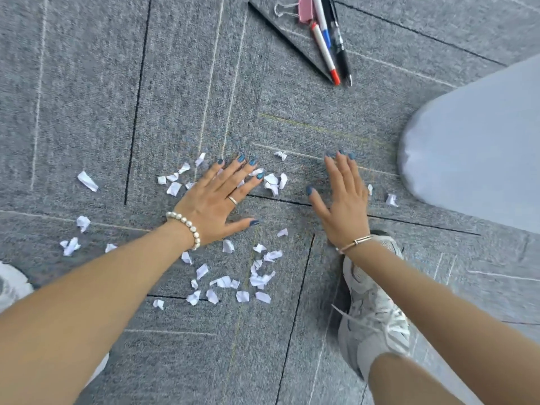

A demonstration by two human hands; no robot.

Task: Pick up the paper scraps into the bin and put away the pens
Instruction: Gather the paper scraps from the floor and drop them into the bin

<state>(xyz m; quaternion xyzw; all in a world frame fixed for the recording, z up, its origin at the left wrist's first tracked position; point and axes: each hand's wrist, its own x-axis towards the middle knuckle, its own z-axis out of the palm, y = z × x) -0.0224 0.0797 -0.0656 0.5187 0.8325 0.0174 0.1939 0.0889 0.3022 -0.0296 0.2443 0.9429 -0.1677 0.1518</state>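
Grey carpet (87, 97) lies under both hands. Left hand (217, 201): flat, palm down, fingers spread wide, holding nothing; it rests on the carpet amid the paper scraps (233, 276). Some scraps touch its fingertips and a few show between the fingers. Right hand (343, 200): flat, fingers straight and close together, thumb out, holding nothing. Whether its palm presses the carpet cannot be told.

Scraps: white, torn, crumpled, roughly forty, exact count not possible. Densest group lies just below the left hand, between the two forearms. A second group sits at the left fingertips. One scrap lies between the two hands' fingertips; two lie just right of the right hand. About five are scattered well left of the left forearm.

Pens (330, 42): three, lying side by side at the top, well apart from both hands: one red-tipped, one blue-tipped, one black. A pink binder clip (304, 8) lies just beside them.

One pale sneaker (371, 311) sits under the right forearm. A light grey rounded object (473, 147) lies at the right edge.
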